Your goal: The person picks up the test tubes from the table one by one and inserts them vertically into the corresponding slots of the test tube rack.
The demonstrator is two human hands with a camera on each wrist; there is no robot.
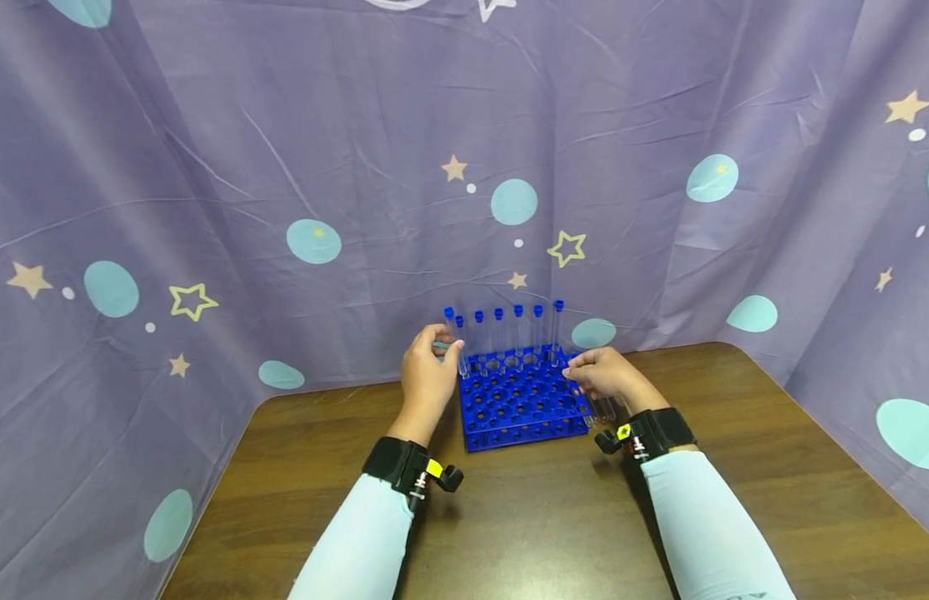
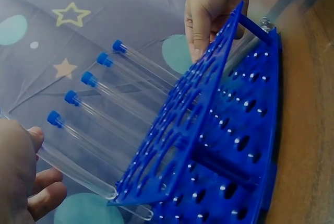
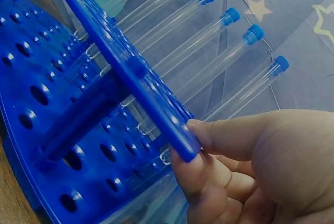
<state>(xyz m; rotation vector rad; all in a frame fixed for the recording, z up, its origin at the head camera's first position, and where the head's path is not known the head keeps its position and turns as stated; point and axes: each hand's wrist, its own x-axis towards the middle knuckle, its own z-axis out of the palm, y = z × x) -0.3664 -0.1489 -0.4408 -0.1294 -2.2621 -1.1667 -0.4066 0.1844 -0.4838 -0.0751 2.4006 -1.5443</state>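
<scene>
A blue two-tier test tube rack [image 1: 520, 402] stands on the table, its upper plate full of round holes. Several clear test tubes with blue caps [image 2: 88, 79] stand upright along its back row. At the rack's back left corner my left hand [image 1: 428, 375] pinches a clear test tube [image 2: 78, 173] between thumb and fingers. This tube's rounded bottom is right at the corner of the upper plate, and its top is hidden by the hand in the left wrist view. My right hand [image 3: 276, 156] grips the right edge of the upper plate, thumb on top and fingers beneath.
More clear tubes [image 1: 603, 409] lie on the table just right of the rack, partly hidden by my right hand. A purple curtain [image 1: 404, 167] with stars and dots hangs close behind the rack. The brown wooden table [image 1: 524, 517] extends in front.
</scene>
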